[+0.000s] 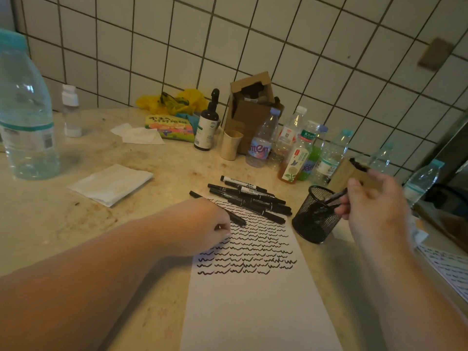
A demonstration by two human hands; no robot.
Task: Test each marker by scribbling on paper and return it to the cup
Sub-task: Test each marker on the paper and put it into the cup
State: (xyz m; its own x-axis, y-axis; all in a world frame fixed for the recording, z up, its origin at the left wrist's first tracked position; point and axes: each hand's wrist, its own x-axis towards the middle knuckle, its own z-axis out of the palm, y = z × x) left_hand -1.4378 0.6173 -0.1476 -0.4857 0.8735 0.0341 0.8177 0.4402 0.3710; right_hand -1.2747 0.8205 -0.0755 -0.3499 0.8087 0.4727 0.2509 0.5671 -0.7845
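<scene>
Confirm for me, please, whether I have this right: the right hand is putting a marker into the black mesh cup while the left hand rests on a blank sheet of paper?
Not quite: the paper is not blank. The head view shows rows of black scribbles across its upper part. The rest stands: the right hand holds a marker at the black mesh cup, and the left hand rests on the paper.

Markers, paper and cup on the counter

The pile of markers lies across the far end of the paper; the mesh cup stands just right of it, with bottles behind against the wall.
</scene>
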